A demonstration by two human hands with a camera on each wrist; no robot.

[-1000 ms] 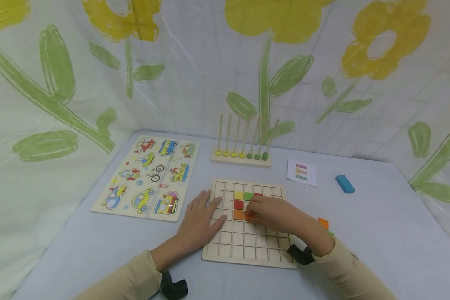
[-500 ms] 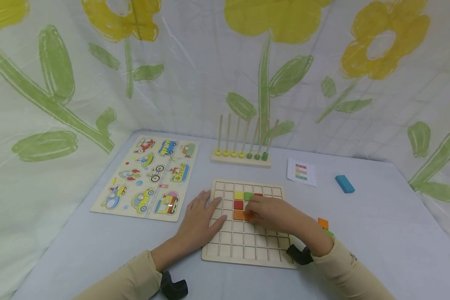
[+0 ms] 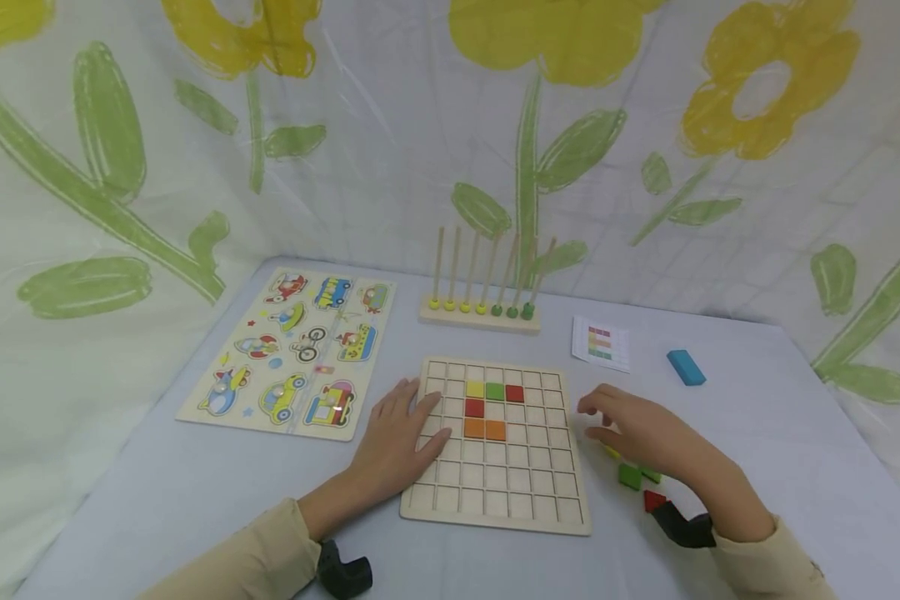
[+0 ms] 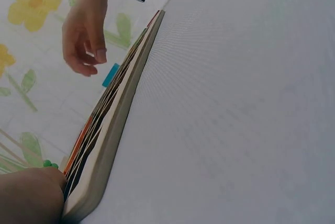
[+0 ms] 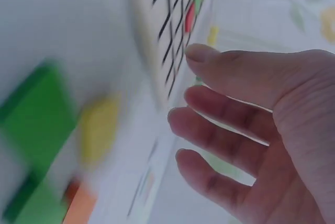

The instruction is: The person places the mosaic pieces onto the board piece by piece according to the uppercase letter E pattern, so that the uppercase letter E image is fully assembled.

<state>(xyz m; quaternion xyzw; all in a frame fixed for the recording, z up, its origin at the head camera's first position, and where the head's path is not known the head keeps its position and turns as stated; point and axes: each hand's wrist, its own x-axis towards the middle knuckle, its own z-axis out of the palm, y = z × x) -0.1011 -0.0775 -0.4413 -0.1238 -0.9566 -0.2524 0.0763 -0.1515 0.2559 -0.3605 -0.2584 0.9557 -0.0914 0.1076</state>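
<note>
The left hand [image 3: 392, 437], fingers spread, rested on the edge of the flat, square-celled wooden board [image 3: 497, 481]. The right hand [image 3: 636, 427], fingers apart and unloaded, had shifted off it to near flat, square tiles [image 3: 630, 477].

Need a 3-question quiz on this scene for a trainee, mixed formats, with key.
1. How many coloured tiles sit on the grid board?
2. True or false: the right hand is pinching a tile.
3. Where is the left hand? A) on the picture puzzle; B) at the grid board's left edge; C) on the blue block.

Key
1. Six.
2. False: it is empty, off the board's right side.
3. B.
</note>
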